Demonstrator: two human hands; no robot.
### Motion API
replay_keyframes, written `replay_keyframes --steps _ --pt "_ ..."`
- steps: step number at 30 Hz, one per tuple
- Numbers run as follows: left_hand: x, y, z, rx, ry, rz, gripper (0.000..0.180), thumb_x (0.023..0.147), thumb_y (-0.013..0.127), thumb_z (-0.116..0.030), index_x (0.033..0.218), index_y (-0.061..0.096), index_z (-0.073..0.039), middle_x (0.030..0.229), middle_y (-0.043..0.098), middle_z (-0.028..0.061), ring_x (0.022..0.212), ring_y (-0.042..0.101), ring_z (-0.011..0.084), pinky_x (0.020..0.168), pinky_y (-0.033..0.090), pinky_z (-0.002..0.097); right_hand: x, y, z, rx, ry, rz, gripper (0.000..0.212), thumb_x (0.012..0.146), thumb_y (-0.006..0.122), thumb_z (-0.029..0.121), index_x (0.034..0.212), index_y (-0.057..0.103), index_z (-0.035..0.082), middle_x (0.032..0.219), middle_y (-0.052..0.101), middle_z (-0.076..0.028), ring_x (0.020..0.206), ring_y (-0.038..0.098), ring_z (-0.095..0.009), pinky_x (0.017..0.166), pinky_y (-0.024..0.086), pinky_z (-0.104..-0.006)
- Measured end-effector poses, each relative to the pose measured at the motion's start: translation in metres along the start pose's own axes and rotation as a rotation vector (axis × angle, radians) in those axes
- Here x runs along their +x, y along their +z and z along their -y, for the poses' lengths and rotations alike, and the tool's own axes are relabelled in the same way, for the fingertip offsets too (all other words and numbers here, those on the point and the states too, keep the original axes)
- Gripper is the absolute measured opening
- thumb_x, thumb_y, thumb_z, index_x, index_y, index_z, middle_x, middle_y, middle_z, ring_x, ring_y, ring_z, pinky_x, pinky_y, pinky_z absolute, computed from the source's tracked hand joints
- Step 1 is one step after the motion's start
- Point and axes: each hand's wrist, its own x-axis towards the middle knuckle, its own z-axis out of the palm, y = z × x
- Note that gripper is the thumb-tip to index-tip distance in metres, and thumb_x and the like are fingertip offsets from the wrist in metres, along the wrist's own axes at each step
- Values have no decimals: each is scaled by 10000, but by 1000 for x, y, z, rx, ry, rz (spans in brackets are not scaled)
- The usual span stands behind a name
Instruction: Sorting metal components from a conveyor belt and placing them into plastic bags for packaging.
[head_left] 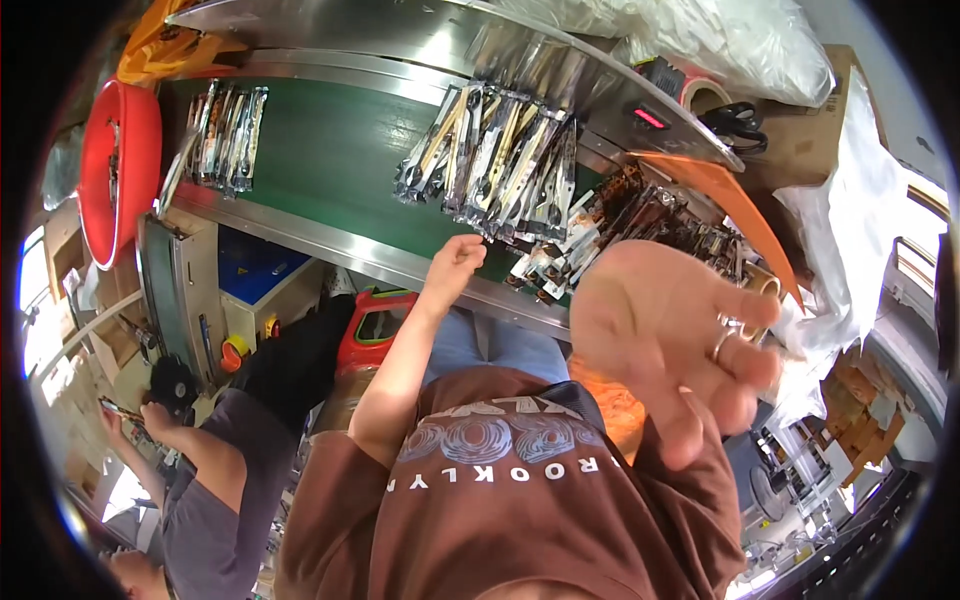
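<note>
My left hand (457, 268) is at the near edge of the green conveyor belt (325, 150), its fingers curled in with nothing showing in them. Just beyond it lies a spread pile of slim clear packets (500, 160) with pale sticks and dark pieces inside. Close to the camera, my right hand (665, 335) is raised, palm in view, fingers apart and a little bent, holding nothing. A ring (720, 345) is on one finger. Behind that hand, partly hidden, is a heap of brown and white printed packets (690, 215).
More packets (228, 140) lie at the belt's left end, near a red basin (120, 170). Black scissors (738, 125) and a tape roll (703, 95) sit at the far right by a cardboard box (835, 120). A co-worker (225, 480) is at left, hands raised.
</note>
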Motion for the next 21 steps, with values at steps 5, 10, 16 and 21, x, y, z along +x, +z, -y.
replay_keyframes --steps 5,10,16,21 --pt "3 -6 -9 33 -27 -1 353 861 577 -224 1158 520 -41 1006 605 39 864 558 111 767 425 244 19 11 -6 454 525 177 364 775 594 239 1078 547 42 918 541 -143 938 539 -238 798 430 -422" --pt "18 -24 0 96 73 -66 307 859 585 -192 1121 550 -37 990 610 34 862 552 102 763 432 240 -3 52 -18 1034 427 65 446 798 631 276 1109 493 -13 1031 573 -139 904 558 -267 788 421 -368" --pt "93 -39 -49 539 364 -398 653 703 706 -386 1153 482 30 1110 531 204 1102 433 339 942 343 402 82 194 -28 1962 1031 -715 712 790 633 430 1263 396 -47 1207 519 -149 1106 482 -264 925 373 -376" --pt "173 -64 -45 708 257 -425 1007 508 766 -606 1155 429 89 1043 549 263 997 526 371 859 432 410 165 263 14 1397 1305 -374 1152 569 740 606 1291 248 -145 1339 267 -343 1226 329 -410 1013 273 -447"
